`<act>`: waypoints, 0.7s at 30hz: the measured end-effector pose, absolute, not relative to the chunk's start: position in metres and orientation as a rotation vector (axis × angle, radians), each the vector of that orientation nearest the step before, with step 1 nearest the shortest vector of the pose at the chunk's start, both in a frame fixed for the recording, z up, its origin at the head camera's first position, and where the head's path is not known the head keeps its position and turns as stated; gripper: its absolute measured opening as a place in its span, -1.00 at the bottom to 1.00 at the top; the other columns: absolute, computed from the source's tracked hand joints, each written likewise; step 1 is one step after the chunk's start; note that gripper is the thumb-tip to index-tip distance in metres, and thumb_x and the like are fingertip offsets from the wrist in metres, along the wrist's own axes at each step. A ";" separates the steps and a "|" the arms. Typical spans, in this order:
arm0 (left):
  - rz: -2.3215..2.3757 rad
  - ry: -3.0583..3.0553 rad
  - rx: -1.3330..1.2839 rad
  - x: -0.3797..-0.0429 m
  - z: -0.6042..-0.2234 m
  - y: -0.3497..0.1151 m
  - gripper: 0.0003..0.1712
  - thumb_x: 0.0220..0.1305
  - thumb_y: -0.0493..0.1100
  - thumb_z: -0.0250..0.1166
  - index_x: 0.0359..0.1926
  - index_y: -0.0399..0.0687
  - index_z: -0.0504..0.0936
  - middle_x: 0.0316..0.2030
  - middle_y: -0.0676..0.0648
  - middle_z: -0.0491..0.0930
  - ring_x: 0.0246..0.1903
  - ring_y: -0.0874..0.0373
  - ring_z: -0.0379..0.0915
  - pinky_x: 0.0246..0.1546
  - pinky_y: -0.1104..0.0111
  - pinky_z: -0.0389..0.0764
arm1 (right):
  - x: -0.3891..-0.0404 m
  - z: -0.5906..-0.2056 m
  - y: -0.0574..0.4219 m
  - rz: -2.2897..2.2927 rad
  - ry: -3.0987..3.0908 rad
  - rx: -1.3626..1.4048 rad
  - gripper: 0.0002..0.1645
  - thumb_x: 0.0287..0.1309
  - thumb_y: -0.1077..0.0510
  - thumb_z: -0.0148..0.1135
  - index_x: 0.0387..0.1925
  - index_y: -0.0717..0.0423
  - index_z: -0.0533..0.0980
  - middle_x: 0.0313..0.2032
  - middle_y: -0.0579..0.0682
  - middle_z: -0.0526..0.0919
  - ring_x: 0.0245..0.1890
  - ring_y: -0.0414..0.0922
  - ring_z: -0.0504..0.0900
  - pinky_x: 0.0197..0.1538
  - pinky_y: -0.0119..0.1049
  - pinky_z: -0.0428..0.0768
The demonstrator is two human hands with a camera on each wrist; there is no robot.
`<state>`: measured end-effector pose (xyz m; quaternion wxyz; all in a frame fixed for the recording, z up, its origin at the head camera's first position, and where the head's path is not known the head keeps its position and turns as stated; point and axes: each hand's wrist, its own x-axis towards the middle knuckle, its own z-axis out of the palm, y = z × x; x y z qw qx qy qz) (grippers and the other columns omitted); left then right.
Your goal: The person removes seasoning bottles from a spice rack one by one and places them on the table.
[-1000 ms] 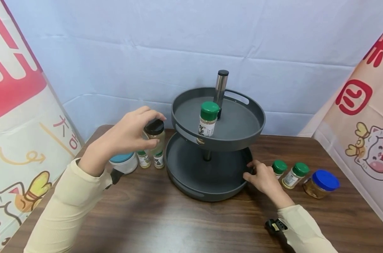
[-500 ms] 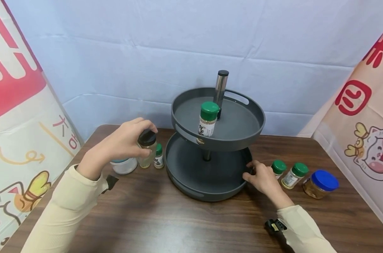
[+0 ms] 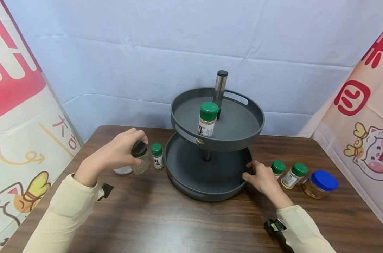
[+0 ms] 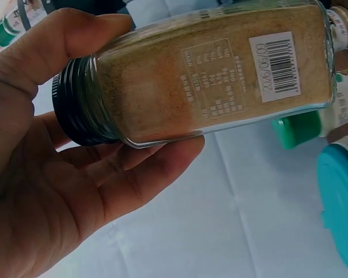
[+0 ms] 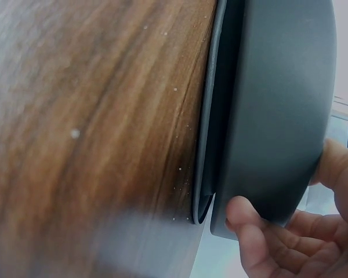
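My left hand (image 3: 115,151) holds a glass spice jar (image 4: 220,75) with a black screw lid. Brown powder shows through its sides, and the left wrist view has a barcode label near its base. Thumb and fingers grip it around the lid and shoulder. To the jar's right stands a small green-capped seasoning bottle (image 3: 158,160). My right hand (image 3: 263,178) grips the rim of the lower tray (image 3: 204,179) of a dark grey two-tier turntable rack. A green-capped seasoning bottle (image 3: 207,121) stands in the upper tray (image 3: 238,117).
Mostly hidden behind my left hand is a white tub (image 3: 123,170), whose blue lid (image 4: 339,208) shows in the left wrist view. Right of the rack stand two green-capped bottles, one a labelled bottle (image 3: 293,175), and a blue-lidded jar (image 3: 320,183). A metal post (image 3: 221,86) rises through the rack.
My left hand has carried the black-lidded jar left and downward, away from the rack, uncovering the green-capped bottle beside it. My right hand has stayed on the lower tray's rim.
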<state>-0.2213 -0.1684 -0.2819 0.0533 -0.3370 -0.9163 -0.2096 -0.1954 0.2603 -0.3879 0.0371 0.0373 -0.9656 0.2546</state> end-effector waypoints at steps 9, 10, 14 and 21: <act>-0.662 -2.825 -1.002 -0.220 -0.296 -0.176 -0.50 -0.37 -0.32 0.42 -0.33 -0.05 0.38 -0.33 -0.06 0.35 -0.34 0.09 0.25 -0.37 0.22 0.40 | -0.197 -0.389 0.261 0.784 -2.967 0.114 -0.52 0.03 0.09 0.13 -0.05 0.32 0.42 -0.55 0.07 0.50 -0.72 -0.13 0.36 -0.61 -0.21 0.38; -0.663 -2.830 -0.999 -0.219 -0.296 -0.177 -0.50 -0.37 -0.32 0.42 -0.33 -0.05 0.38 -0.32 -0.06 0.35 -0.33 0.09 0.25 -0.37 0.22 0.40 | -0.197 -0.390 0.261 0.783 -2.967 0.117 -0.52 0.03 0.09 0.13 -0.04 0.32 0.42 -0.55 0.07 0.50 -0.72 -0.13 0.36 -0.61 -0.21 0.38; -0.656 -2.840 -0.981 -0.218 -0.299 -0.179 -0.50 -0.38 -0.30 0.42 -0.32 -0.04 0.37 -0.35 -0.06 0.34 -0.35 0.09 0.25 -0.37 0.22 0.39 | -0.197 -0.390 0.261 0.777 -2.970 0.121 -0.52 0.03 0.09 0.12 -0.04 0.32 0.42 -0.53 0.08 0.51 -0.72 -0.13 0.36 -0.60 -0.21 0.38; -0.650 -2.845 -0.966 -0.217 -0.305 -0.184 -0.49 -0.41 -0.29 0.44 -0.35 -0.02 0.37 -0.38 -0.04 0.33 -0.37 0.10 0.24 -0.38 0.23 0.38 | -0.196 -0.389 0.261 0.777 -2.975 0.116 -0.52 0.03 0.09 0.14 -0.05 0.32 0.43 -0.54 0.08 0.51 -0.73 -0.13 0.36 -0.61 -0.21 0.38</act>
